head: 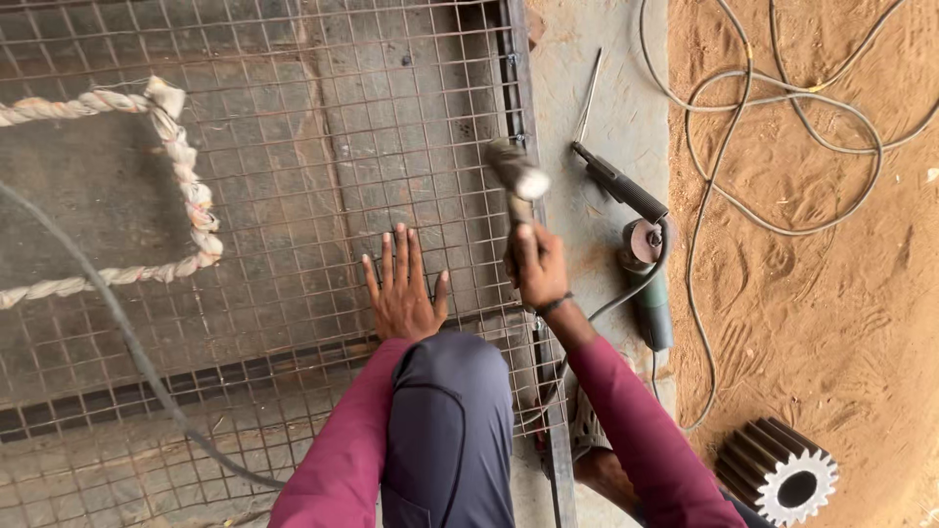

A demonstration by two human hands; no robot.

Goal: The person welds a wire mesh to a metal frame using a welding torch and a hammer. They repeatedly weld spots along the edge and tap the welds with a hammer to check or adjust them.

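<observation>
Right now your right hand holds the hammer by its handle, fingers wrapped tight around it, with the head raised above the mesh near its right edge. Your left hand lies flat on the mesh just beside the hammer, fingers spread wide and holding nothing. The mesh sits in a dark metal frame that runs along its right side, close to the hammer head. Beyond the frame, on the concrete strip, an angle grinder rests near your right hand, with a thin rod lying above it. A cable loops across the sandy ground further right. A rope lies on the mesh at left, well apart from your hands. A toothed gear sits on the sand at lower right.
</observation>
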